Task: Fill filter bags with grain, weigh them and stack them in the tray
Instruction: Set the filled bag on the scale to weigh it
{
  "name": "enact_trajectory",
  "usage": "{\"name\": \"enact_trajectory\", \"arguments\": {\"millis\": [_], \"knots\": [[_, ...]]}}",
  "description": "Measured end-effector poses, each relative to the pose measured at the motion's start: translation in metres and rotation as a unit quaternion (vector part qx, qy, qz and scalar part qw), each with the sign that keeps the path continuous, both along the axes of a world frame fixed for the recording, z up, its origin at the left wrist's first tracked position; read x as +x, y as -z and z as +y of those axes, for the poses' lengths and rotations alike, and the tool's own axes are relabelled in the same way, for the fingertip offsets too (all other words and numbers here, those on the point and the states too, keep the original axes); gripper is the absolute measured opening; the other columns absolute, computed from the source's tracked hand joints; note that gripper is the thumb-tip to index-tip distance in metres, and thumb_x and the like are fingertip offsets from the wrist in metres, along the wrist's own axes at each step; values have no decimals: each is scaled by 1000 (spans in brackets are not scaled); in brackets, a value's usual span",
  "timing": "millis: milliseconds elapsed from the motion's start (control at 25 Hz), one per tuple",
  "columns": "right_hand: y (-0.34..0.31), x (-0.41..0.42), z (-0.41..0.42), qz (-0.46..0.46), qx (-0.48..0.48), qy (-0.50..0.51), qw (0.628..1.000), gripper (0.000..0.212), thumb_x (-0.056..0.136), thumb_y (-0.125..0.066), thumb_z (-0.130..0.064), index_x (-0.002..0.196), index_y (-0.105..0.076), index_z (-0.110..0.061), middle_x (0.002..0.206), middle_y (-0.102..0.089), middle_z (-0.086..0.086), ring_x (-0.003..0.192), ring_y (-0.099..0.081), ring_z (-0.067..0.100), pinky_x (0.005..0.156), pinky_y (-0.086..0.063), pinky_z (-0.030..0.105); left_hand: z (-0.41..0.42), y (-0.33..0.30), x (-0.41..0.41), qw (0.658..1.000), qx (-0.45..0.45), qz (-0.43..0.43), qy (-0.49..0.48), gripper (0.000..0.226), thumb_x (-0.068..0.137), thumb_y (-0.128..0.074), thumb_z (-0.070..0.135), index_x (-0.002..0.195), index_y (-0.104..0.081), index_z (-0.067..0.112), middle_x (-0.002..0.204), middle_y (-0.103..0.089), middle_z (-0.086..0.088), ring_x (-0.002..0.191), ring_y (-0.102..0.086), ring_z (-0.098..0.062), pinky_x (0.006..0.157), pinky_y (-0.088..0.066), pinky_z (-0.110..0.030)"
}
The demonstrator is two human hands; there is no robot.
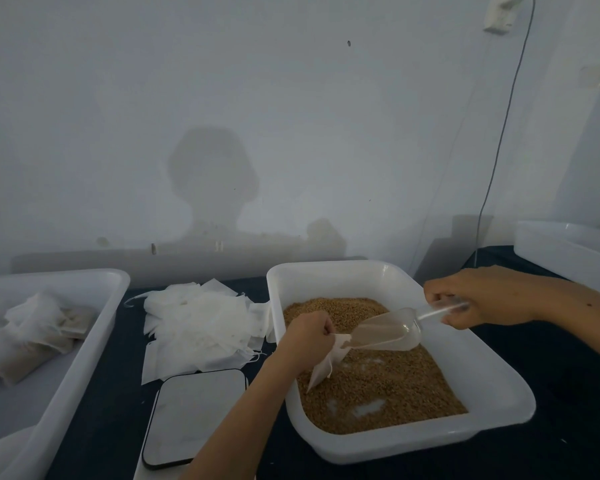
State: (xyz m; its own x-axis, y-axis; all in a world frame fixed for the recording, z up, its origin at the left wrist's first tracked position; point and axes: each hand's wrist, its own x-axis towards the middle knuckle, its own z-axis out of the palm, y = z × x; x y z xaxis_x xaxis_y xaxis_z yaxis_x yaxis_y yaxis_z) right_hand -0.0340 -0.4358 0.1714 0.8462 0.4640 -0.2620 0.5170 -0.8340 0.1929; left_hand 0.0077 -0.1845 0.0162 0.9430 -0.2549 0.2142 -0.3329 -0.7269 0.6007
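A white tub (499, 386) at the right holds brown grain (388, 386). Over the grain, my left hand (309, 336) pinches the mouth of a white filter bag (326, 362), which hangs down onto the grain. My right hand (478, 299) grips the handle of a clear plastic scoop (388, 336); the scoop's lip sits at the bag's opening. A heap of empty filter bags (198, 327) lies on the dark table left of the tub. The flat scale (194, 417) stands in front of that heap. A white tray (84, 341) at the far left holds several filled bags (25, 337).
The wall stands close behind the table. A grey cable (499, 140) hangs down it at the right. Another white tub (568, 251) sits at the far right edge. Dark tablecloth (551, 375) shows right of the grain tub.
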Motion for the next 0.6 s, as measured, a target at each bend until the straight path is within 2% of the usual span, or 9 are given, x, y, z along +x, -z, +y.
{"name": "enact_trajectory", "arguments": {"millis": [80,160,240,320,440,520,600], "knots": [[7,0,-10,20,42,14,999,14,94,-53,-35,86,-42,-38,83,-50,-12,70,-43,0,62,-36,17,0,0,1,1000,-8,0,-5,17,91,-49,11,79,-49,23,80,-56,6,75,-52,-13,70,-45,-26],[16,-1,-23,82,163,50,982,6,95,-53,-30,92,-49,-27,86,-54,-5,68,-46,-1,63,-42,18,1,-1,3,999,-34,6,-14,17,91,-50,13,78,-49,24,76,-54,9,74,-51,-11,70,-44,-25],[29,-2,-35,137,274,94,947,7,96,-52,-26,96,-52,-19,87,-57,1,67,-51,0,64,-47,19,2,-4,3,994,-98,31,-18,20,93,-50,13,76,-48,24,72,-52,8,67,-51,-7,68,-44,-24],[49,-1,-43,134,316,129,930,9,98,-49,-25,99,-51,-17,86,-57,1,70,-55,3,65,-49,18,5,-8,3,977,-200,78,-10,21,94,-49,9,77,-48,20,71,-51,4,58,-53,-4,61,-47,-22],[84,5,-40,123,310,182,925,9,100,-43,-25,102,-43,-17,91,-53,2,77,-53,8,66,-48,18,8,-16,3,930,-335,151,-3,20,95,-47,1,79,-48,12,74,-51,-3,60,-58,-12,51,-47,-17],[109,11,-28,117,251,194,941,11,101,-39,-29,100,-35,-18,90,-45,-1,77,-44,7,67,-43,20,11,-20,3,902,-388,188,6,20,95,-45,-1,79,-49,10,73,-52,-5,55,-58,-12,53,-49,-19],[131,16,-13,90,189,191,959,15,103,-34,-34,107,-32,-20,97,-42,-3,82,-40,8,77,-41,24,15,-25,1,863,-448,229,35,20,96,-44,-1,79,-50,8,71,-52,-7,50,-57,-10,51,-50,-21]]}}
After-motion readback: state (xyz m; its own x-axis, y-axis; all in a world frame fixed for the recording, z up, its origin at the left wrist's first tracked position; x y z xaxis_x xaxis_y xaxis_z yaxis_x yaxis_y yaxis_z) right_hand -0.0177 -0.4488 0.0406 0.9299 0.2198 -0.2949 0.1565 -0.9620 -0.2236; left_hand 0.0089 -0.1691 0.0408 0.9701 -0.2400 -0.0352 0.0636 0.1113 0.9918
